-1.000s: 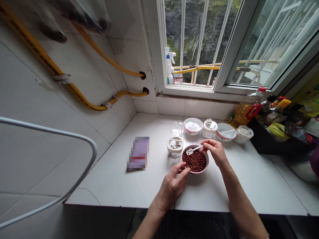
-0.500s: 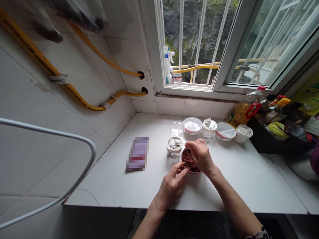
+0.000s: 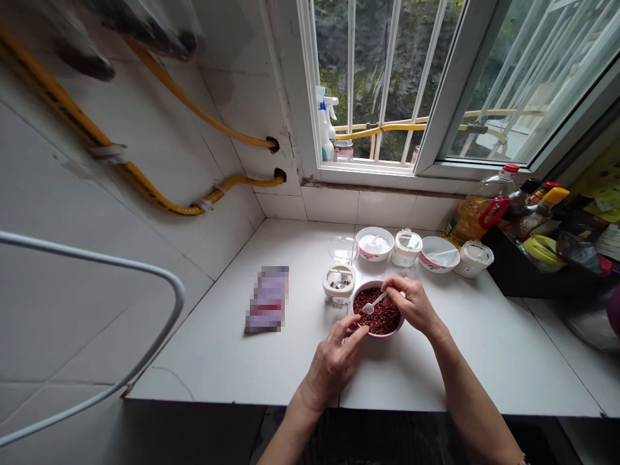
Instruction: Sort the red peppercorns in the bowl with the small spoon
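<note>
A bowl (image 3: 378,335) full of dark red peppercorns (image 3: 382,316) stands on the counter before me. My left hand (image 3: 334,352) grips its near left rim between thumb and fingers. Between the thumb and fingertips of my right hand (image 3: 411,303) is the handle of a small white spoon (image 3: 369,309), its scoop low over the peppercorns. Just behind and left of the bowl sits a clear seasoning jar (image 3: 339,297) with a cream rim; its clear lid (image 3: 343,249) stands raised, and a few dark grains show inside.
On the left lies a purple packet (image 3: 267,300), blurred out. Along the back stand a bowl of white powder (image 3: 374,244), a lidded jar (image 3: 407,248), a bowl with a white spoon (image 3: 438,256) and another jar (image 3: 474,259). An oil bottle (image 3: 477,210) is at the right.
My right hand has moved right and down with the spoon, from over the seasoning jar to over the peppercorns. My left hand has stayed on the bowl.
</note>
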### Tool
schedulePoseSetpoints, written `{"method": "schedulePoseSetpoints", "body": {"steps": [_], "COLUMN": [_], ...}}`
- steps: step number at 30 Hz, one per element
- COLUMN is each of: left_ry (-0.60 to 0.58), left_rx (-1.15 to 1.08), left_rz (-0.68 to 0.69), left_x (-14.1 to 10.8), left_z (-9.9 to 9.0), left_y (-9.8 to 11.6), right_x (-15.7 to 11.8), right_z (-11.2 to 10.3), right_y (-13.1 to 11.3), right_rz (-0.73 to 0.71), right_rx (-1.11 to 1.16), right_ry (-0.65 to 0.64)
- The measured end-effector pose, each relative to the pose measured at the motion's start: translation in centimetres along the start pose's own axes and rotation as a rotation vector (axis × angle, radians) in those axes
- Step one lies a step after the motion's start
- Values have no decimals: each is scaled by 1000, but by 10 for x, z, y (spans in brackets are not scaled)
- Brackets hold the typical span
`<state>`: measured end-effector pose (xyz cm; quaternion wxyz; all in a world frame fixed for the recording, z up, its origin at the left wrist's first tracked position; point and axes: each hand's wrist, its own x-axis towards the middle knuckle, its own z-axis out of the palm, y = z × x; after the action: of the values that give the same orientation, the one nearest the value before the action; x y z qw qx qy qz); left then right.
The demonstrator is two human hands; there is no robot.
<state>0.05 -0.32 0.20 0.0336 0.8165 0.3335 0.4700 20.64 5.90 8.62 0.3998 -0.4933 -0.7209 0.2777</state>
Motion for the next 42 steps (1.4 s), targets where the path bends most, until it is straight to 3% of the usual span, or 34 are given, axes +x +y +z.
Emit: {"method": "schedulePoseSetpoints", "body": {"steps": [5,9,18,25,32,42], "left_ry": [7,13,2,13,12,5], "left_rx": [7,11,8,22,24,33], "left_rz": [5,3,-5,2,4,-2], "left_x": [-1,-1,0,1,1,0], "left_z": [1,2,1,1,1,0], "left_y": [0,0,1,1,1,1], "right_x": [2,3,3,6,4,6], "right_z": [1,-4,2,0,7,2], "right_y": [0,2,2,6,2,9], "right_rz": [203,257,221,274,268,330], "right_rx": [190,274,220,332,260,367], "right_ry": [0,34,20,31,16,20]}}
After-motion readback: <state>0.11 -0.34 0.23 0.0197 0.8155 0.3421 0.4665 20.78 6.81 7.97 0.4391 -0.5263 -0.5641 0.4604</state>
